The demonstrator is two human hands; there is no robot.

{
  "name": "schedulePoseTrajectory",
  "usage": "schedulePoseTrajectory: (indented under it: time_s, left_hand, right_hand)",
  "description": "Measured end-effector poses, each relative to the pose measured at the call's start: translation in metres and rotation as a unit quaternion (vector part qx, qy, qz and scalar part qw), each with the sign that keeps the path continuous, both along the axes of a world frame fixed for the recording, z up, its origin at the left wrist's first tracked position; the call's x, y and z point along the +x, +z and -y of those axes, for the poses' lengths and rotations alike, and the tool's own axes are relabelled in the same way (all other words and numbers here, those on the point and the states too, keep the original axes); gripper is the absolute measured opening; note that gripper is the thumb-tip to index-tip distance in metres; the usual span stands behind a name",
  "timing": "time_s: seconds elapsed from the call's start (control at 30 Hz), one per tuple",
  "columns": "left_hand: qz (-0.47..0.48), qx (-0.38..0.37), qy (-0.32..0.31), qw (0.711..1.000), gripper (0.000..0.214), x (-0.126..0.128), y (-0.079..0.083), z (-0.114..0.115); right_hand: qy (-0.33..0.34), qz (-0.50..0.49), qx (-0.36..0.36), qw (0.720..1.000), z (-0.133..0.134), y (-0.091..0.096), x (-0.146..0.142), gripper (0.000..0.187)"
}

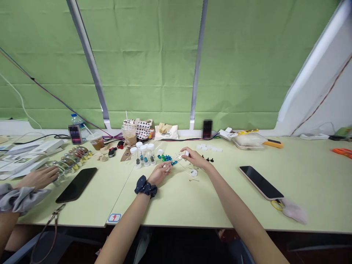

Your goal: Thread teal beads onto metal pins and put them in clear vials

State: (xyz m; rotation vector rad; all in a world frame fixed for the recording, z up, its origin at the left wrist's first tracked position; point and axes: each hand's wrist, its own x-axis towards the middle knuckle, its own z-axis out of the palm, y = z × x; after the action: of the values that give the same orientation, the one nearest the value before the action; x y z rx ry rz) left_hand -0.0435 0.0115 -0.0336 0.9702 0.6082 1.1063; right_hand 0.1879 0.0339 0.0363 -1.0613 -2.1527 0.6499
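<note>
My left hand [161, 173], with a navy dotted scrunchie [145, 187] at the wrist, and my right hand [194, 157] meet above the table. Between them they hold a thin clear rod [177, 159] with blue beads at its left end and a white piece [186, 153] at its right end. Close by lie a cluster of teal beads [165, 158], several capped clear vials [144, 156], a small white disc [194, 172] and loose metal pins [191, 177]. Several white caps [209, 149] and small black pieces [207, 159] sit farther right.
A co-worker's hand [40, 178] rests at the left beside several metal-rimmed jars [70, 163]. Phones lie on both sides: one black [76, 184], one pale-edged [261, 182]. Along the back are bags [165, 132], a plastic drink cup [129, 135] and orange scissors [342, 152].
</note>
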Motion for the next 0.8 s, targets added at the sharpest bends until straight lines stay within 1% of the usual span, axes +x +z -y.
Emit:
schedulePoseTrajectory:
  time_s: [0.1, 0.17, 0.33, 0.43, 0.5, 0.57, 0.7, 0.8]
  left_hand:
    - [-0.001, -0.004, -0.025, 1.000, 0.036, 0.001, 0.000, 0.001]
    - [-0.006, -0.014, -0.033, 0.999, 0.033, 0.001, 0.001, 0.003]
    - [-0.028, -0.037, -0.013, 0.999, 0.031, 0.002, 0.007, 0.004]
    - [-0.036, -0.041, -0.011, 0.998, 0.027, 0.002, 0.006, 0.003]
    - [-0.030, -0.042, -0.003, 0.999, 0.023, 0.002, 0.005, 0.002]
    - [-0.015, -0.056, 0.006, 0.998, 0.020, 0.001, 0.003, 0.000]
    - [-0.002, -0.110, 0.003, 0.994, 0.023, -0.001, 0.000, -0.004]
    - [-0.002, -0.116, -0.014, 0.993, 0.025, -0.002, -0.001, -0.005]
  right_hand:
    - [0.030, 0.035, -0.009, 0.999, 0.007, 0.004, 0.002, 0.041]
    - [0.037, 0.060, -0.014, 0.997, 0.010, 0.008, 0.003, 0.041]
    - [0.016, 0.125, -0.003, 0.992, 0.015, 0.013, -0.001, 0.037]
    - [-0.028, 0.144, 0.032, 0.989, 0.019, 0.012, -0.011, 0.034]
    - [-0.068, 0.154, 0.058, 0.984, 0.023, 0.011, -0.021, 0.034]
    - [-0.094, 0.158, 0.084, 0.979, 0.027, 0.011, -0.033, 0.034]
    - [-0.104, 0.166, 0.152, 0.969, 0.036, 0.014, -0.057, 0.027]
    - [-0.105, 0.185, 0.184, 0.960, 0.040, 0.016, -0.070, 0.025]
